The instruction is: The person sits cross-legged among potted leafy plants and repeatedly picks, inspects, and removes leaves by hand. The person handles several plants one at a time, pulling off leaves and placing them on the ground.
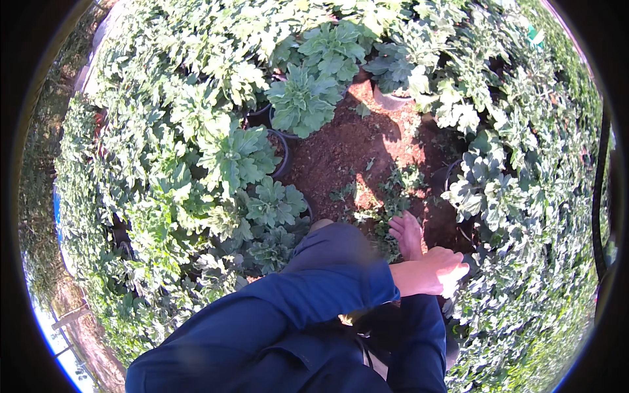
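My left hand [435,275] reaches across to the right, over my right wrist, with its fingers bent in. Sunlight washes out its far side, and whatever the fingers hold or touch there is hidden. Beyond it, my right hand [408,237] hangs low over loose green leaf cuttings [388,211] on the reddish-brown soil [339,157]. Its fingers are partly curled; nothing distinct shows between them. Just right of both hands stand lobed, grey-green leafy plants [491,182], resembling chrysanthemums.
Potted leafy plants crowd around the soil patch. One dark pot [282,154] stands left of it, a pale pot [390,98] at its far end, and another dark pot [447,174] at right. My bent knee [339,245] juts in near the left-hand plants. A black hose-like line [600,196] runs along the right edge.
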Demonstrator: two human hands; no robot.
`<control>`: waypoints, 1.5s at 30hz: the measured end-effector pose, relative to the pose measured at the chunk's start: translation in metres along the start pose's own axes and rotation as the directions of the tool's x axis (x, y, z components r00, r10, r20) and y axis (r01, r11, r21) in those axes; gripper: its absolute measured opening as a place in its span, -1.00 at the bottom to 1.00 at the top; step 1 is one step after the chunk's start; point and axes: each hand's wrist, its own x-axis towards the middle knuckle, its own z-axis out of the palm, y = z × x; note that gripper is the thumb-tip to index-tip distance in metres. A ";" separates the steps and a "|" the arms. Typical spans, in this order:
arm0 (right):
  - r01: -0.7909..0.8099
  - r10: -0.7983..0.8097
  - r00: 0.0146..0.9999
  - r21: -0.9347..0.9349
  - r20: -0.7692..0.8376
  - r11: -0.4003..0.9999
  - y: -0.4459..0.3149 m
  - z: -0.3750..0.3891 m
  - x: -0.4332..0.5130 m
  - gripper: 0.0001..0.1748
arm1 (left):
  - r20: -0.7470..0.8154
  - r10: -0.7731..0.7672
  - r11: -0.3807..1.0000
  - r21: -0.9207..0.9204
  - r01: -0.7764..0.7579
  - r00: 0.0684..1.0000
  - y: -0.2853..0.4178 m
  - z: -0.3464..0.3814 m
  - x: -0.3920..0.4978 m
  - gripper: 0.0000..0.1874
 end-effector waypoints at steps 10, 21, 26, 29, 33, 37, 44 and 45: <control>-0.356 0.328 0.907 0.065 0.265 0.932 0.023 -0.011 -0.103 -0.53 | -0.129 0.041 0.993 -0.104 -0.054 0.991 0.009 -0.008 0.004 -0.80; 0.524 -0.169 0.852 -0.799 0.496 0.296 -0.026 -0.025 -0.202 -0.56 | -0.037 -0.327 0.554 -0.817 0.159 0.944 -0.088 -0.123 0.011 -0.90; 0.616 -0.213 0.787 -0.750 0.579 0.241 -0.031 0.003 -0.191 -0.58 | -0.104 -0.759 0.451 -0.796 0.404 0.643 -0.204 -0.149 -0.010 -0.90; 0.633 -0.223 0.773 -0.744 0.594 0.213 -0.037 0.005 -0.188 -0.57 | -0.335 -0.840 0.539 -0.421 0.729 0.427 -0.269 -0.165 -0.035 -0.76; 0.642 -0.262 0.760 -0.750 0.595 0.160 -0.045 0.002 -0.192 -0.56 | -0.576 -0.753 0.583 -0.361 0.728 0.318 -0.304 -0.180 -0.034 -0.48; 0.629 -0.200 0.776 -0.758 0.599 0.171 -0.055 0.005 -0.195 -0.55 | -0.612 -0.716 0.622 -0.342 0.704 0.335 -0.341 -0.196 -0.032 -0.35; 0.586 -0.191 0.809 -0.787 0.556 0.194 -0.056 0.005 -0.200 -0.53 | -0.459 -0.794 0.560 -0.297 0.774 0.398 -0.389 -0.203 -0.031 -0.11; 0.572 -0.199 0.818 -0.797 0.539 0.193 -0.054 0.004 -0.201 -0.53 | -0.412 -0.829 0.536 -0.388 0.750 0.379 -0.390 -0.201 -0.024 -0.11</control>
